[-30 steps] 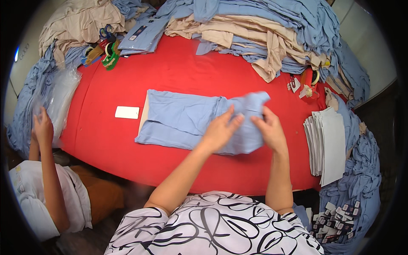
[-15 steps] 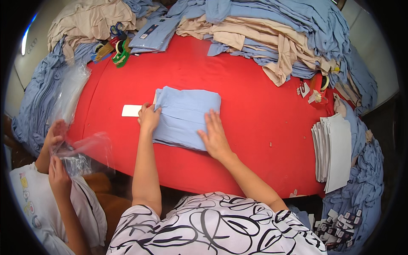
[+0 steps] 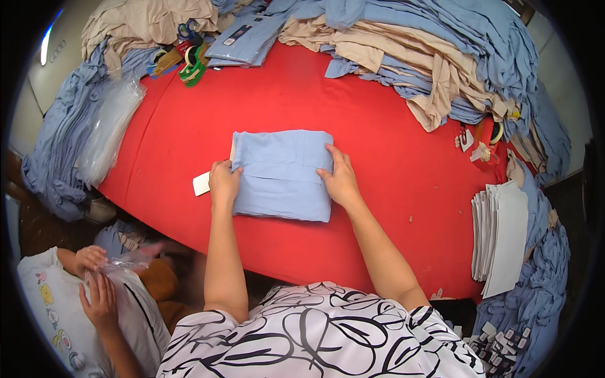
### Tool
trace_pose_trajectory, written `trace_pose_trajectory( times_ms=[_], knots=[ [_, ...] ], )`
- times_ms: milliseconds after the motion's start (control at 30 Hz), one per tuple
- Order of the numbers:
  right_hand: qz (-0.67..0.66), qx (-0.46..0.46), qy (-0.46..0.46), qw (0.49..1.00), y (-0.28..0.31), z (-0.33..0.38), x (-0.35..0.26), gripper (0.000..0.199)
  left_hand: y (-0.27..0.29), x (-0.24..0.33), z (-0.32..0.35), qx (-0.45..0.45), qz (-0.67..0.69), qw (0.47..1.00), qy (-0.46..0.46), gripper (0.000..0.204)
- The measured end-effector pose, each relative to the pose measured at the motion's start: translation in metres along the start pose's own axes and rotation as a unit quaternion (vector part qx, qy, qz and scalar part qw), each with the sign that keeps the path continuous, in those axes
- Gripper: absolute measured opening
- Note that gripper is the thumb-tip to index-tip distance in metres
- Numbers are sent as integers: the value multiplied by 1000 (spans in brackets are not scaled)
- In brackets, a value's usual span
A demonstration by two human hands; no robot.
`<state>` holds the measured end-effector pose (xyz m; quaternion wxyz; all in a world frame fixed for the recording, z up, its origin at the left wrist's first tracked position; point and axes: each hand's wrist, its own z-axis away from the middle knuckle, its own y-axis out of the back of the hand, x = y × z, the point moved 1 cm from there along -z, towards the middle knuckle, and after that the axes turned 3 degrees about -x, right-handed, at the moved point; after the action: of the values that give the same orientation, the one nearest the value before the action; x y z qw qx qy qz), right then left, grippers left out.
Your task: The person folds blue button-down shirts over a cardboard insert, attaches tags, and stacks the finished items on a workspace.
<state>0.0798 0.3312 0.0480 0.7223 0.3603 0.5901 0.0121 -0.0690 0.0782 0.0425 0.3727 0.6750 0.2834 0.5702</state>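
A folded light-blue garment (image 3: 283, 186) lies flat in front of me, a seam running across its middle and a beige edge showing at its left side. My left hand (image 3: 224, 184) grips its left edge, thumb on top and fingers at the side. On the right edge, my right hand (image 3: 342, 179) has its thumb over the cloth and its fingers along the border. Beside my left hand a white card (image 3: 201, 184) pokes out; whether it is attached to the garment is hidden.
Piles of blue and beige garments (image 3: 435, 44) line the far side of the red-covered table (image 3: 391, 252). Clear plastic bags (image 3: 112, 129) lie at left, a green tape dispenser (image 3: 193, 66) beyond, white sheets (image 3: 501, 236) at right. A co-worker's hands (image 3: 97, 283) hold clear plastic at lower left.
My right hand has gone from lying flat on the garment to gripping its right edge. The white card has tilted, and the co-worker's hands and plastic have moved lower, off the table.
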Motion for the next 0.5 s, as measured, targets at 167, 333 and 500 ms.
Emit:
trace_pose_trajectory(
  times_ms=[167,333,500],
  knots=[
    [40,-4,52,998,62,-10,9,57,-23,-2,31,-135,151,978,56,24],
    [303,84,82,946,67,-4,12,54,-52,51,100,-108,233,966,5,28],
    [396,130,78,905,36,-2,37,63,-54,57,95,-124,163,979,7,33]
  ],
)
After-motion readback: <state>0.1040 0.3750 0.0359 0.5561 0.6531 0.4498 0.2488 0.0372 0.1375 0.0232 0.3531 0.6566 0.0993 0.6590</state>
